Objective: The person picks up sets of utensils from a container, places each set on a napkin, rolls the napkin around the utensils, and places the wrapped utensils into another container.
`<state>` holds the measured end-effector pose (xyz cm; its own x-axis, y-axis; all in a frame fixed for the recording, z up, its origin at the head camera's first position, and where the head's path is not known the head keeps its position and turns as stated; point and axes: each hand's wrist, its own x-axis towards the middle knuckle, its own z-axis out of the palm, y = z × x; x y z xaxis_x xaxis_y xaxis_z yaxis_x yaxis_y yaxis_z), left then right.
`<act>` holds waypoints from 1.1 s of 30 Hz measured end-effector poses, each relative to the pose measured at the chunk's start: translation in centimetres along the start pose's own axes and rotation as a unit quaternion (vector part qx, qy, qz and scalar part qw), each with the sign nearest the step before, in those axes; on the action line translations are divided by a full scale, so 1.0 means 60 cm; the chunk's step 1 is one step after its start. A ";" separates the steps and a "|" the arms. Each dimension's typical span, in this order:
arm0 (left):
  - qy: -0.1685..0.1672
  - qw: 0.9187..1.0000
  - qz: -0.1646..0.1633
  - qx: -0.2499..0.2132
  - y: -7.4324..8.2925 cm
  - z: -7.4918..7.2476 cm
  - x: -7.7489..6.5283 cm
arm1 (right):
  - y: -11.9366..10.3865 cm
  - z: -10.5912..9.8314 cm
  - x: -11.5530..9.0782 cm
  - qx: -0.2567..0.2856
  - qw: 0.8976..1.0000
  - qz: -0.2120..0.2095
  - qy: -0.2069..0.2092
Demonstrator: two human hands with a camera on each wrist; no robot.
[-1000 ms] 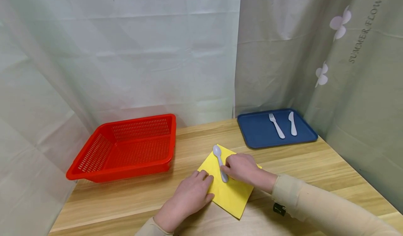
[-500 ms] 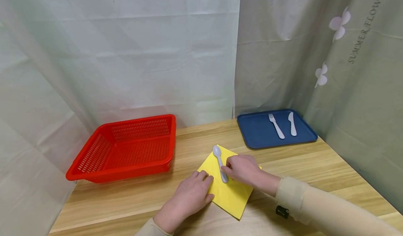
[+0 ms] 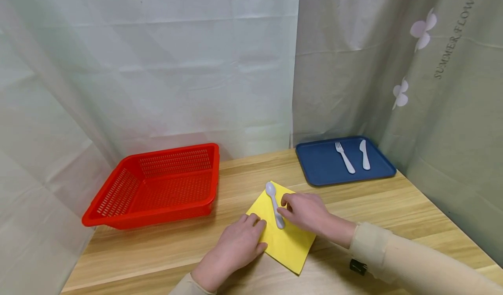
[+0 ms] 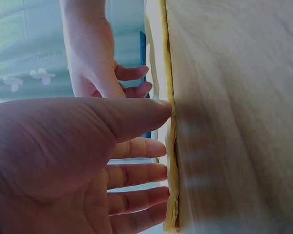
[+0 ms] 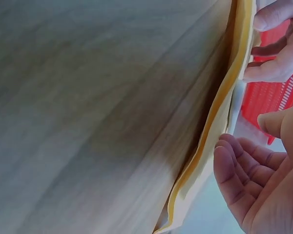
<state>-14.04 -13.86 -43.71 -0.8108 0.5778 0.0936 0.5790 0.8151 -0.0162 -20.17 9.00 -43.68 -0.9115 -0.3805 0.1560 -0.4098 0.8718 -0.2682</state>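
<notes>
A yellow folded napkin (image 3: 288,247) lies on the wooden table, turned cornerwise in the head view. On it rests a white spoon (image 3: 274,204), bowl towards the far corner. My left hand (image 3: 240,239) rests on the napkin's left edge; in the left wrist view its thumb (image 4: 146,114) and fingertips meet that edge. Just right of the spoon handle, my right hand (image 3: 304,209) hovers over the napkin with fingers loosely bent. The right wrist view shows a gap between its thumb and fingers (image 5: 234,170), with nothing held there.
A red slotted basket (image 3: 157,218) stands at the left. At the back right is a blue tray (image 3: 324,168) bearing a white fork (image 3: 346,158) and a white knife (image 3: 365,155). Pale curtains (image 3: 177,67) hang behind and beside the table.
My right hand has shifted slightly to the right, and its thumb and forefinger have parted beside the spoon handle. The left hand, napkin and spoon stay in place.
</notes>
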 end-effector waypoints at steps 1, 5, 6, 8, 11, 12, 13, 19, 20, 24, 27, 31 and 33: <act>0.001 1.000 0.000 0.000 0.000 0.000 0.000 | 0.001 0.000 0.000 0.001 1.000 -0.002 0.002; 0.002 1.000 0.000 -0.001 0.000 0.000 0.000 | 0.002 -0.001 -0.002 -0.002 1.000 -0.007 0.007; 0.002 1.000 0.000 -0.001 0.000 0.000 0.000 | 0.003 -0.001 -0.003 -0.005 1.000 -0.010 0.010; 0.001 1.000 -0.001 -0.001 0.001 0.000 0.000 | 0.004 -0.001 -0.004 -0.012 1.000 -0.016 0.019; 0.001 1.000 -0.001 -0.001 0.001 0.000 0.000 | 0.006 0.000 -0.007 -0.025 0.999 -0.026 0.031; 0.002 1.000 0.000 -0.001 0.001 0.000 -0.001 | 0.006 0.000 -0.009 -0.029 0.998 -0.030 0.036; 0.003 1.000 0.001 0.000 0.001 0.000 -0.001 | 0.007 -0.001 -0.010 -0.033 0.998 -0.034 0.041; 0.010 1.000 0.004 0.003 0.001 -0.001 -0.002 | 0.011 -0.003 -0.016 -0.067 0.994 -0.063 0.067; 0.010 1.000 0.004 0.003 0.001 0.000 -0.002 | 0.012 -0.003 -0.017 -0.071 0.993 -0.067 0.071; 0.014 1.000 0.007 0.004 0.001 0.000 -0.003 | 0.016 -0.003 -0.017 -0.086 0.989 -0.080 0.086; 0.015 1.000 0.008 0.003 0.001 -0.001 -0.002 | 0.019 -0.003 -0.017 -0.090 0.988 -0.085 0.093; 0.016 1.000 0.008 0.003 0.000 0.001 -0.002 | 0.022 -0.003 -0.017 -0.090 0.987 -0.089 0.095; 0.016 1.000 0.010 0.004 0.000 0.001 -0.002 | 0.023 -0.003 -0.018 -0.091 0.987 -0.092 0.096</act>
<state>-13.98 -13.94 -43.78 -0.7963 0.5916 0.1259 0.5935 0.8044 -0.0262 -19.76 10.70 -44.04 -0.7917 -0.4872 0.3684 -0.5391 0.8409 -0.0465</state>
